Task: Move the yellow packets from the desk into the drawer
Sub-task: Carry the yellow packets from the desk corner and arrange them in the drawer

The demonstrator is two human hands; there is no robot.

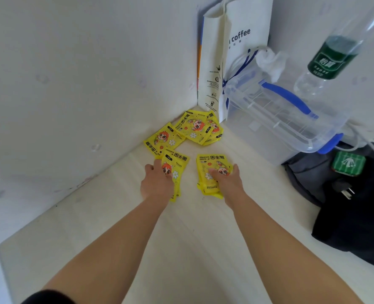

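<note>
Several yellow hand-warmer packets with a cartoon figure lie in the far corner of the pale desk (181,249). My left hand (157,183) grips a small stack of packets (176,164). To its right, my right hand (227,183) grips another stack of packets (210,163) with the thumb on top. Beyond them a loose packet (164,139) lies by the left wall, and a small pile of packets (198,128) sits in the corner. No drawer is in view.
A white paper coffee bag (236,51) stands in the corner. A clear plastic box with a blue handle (280,119) sits right of the packets, a water bottle (332,55) behind it. A dark bag (346,205) with a green item (348,163) and a plug (343,189) fills the right side.
</note>
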